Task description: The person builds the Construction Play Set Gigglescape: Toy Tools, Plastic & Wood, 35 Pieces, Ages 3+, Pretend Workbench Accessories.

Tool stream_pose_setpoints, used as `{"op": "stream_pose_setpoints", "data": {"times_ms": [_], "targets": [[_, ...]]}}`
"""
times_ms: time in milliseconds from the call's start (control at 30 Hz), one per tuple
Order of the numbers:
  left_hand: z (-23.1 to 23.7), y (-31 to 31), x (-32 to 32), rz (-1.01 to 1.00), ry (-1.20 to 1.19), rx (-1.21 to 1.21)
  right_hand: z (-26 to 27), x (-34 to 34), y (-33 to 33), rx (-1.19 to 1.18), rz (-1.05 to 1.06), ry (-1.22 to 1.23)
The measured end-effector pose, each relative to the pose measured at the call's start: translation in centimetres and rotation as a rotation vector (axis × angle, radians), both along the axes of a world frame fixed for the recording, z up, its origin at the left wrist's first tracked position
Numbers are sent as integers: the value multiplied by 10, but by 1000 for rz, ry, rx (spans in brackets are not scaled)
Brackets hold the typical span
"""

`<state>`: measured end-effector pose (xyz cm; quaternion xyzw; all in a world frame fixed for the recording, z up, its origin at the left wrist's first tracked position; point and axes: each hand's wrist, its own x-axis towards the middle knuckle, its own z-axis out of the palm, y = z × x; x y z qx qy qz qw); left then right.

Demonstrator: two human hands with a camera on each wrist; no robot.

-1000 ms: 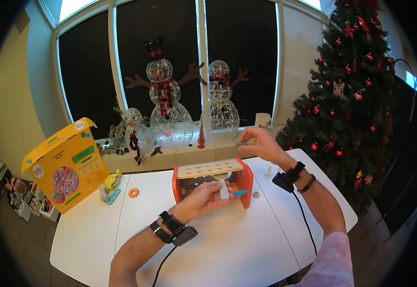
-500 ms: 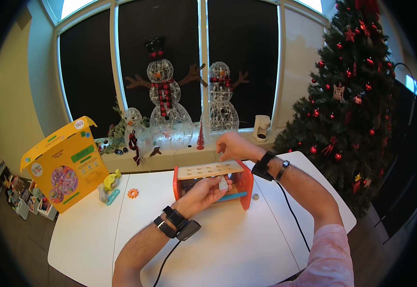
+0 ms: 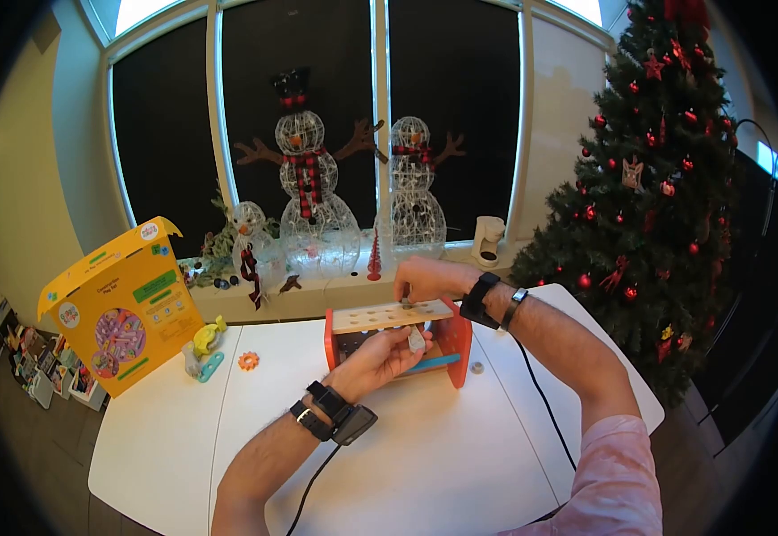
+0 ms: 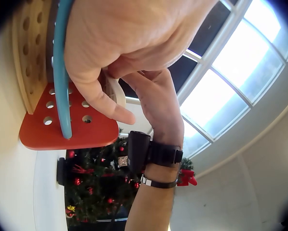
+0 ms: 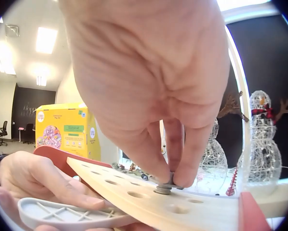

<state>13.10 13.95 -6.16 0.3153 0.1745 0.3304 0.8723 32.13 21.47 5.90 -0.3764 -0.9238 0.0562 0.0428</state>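
A toy workbench has a wooden top board [image 3: 367, 320] with rows of holes, red side panels [image 3: 462, 353] and a blue bar [image 3: 438, 362] across its front. My right hand [image 3: 434, 279] pinches a grey plastic bolt [image 5: 163, 189] with its fingertips, upright at a hole in the board. At the front, my left hand [image 3: 376, 362] holds a pale grey, rounded plastic piece [image 5: 62, 214] with crossed ribs, thumb on one side and fingers on the other. It sits just below the board's front edge, its far end hidden under the board in the right wrist view.
On the white table [image 3: 157, 447] a small grey round piece [image 3: 476, 367] lies right of the workbench. Left of it are an orange gear [image 3: 248, 361], a turquoise piece [image 3: 211, 367], a yellow toy part [image 3: 209, 338] and a yellow box [image 3: 112, 313]. A cable trails from each wrist.
My right hand has moved left and down from beyond the workbench's right end, bringing the bolt to the board. My left hand has shifted slightly, tilting the grey piece close under the board's edge.
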Motion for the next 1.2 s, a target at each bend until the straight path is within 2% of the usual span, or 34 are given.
{"op": "stream_pose_setpoints", "data": {"times_ms": [167, 267, 333, 467, 567, 633, 667, 733, 867, 933, 1033, 1133, 1200], "targets": [[6, -4, 1, 26, 18, -34, 4, 1, 3, -37, -26, 16], [4, -3, 0, 13, 17, -33, 4, -2, 8, -64, -61, -45], [3, -2, 0, 15, 15, -43, 5, -6, 10, -71, -127, -226], [3, 0, -1, -1, 5, -48, -9, -10, 13, 2, -210, -221], [5, -2, 0, 5, 12, -63, -3, -18, 12, 18, -258, -330], [5, -2, 0, 1, 6, -56, 7, -20, 9, -217, -426, -330], [5, -2, 0, -3, 2, -50, 8, -19, 5, -217, -425, -332], [7, -4, -1, 8, 12, -37, 7, -15, -2, -64, -276, -286], [5, -3, -1, 12, 20, -17, 2, -18, 4, -137, -326, -297], [4, -4, -1, 12, 19, -33, 9, -23, 7, -311, -474, -423], [6, -4, -1, 11, 22, -42, 6, -22, -1, -168, -455, -284], [7, -5, -1, 16, 29, -31, 9, -24, 0, -226, -367, -394], [7, -6, -1, 23, 29, -23, 2, -22, 6, -214, -421, -377]]}}
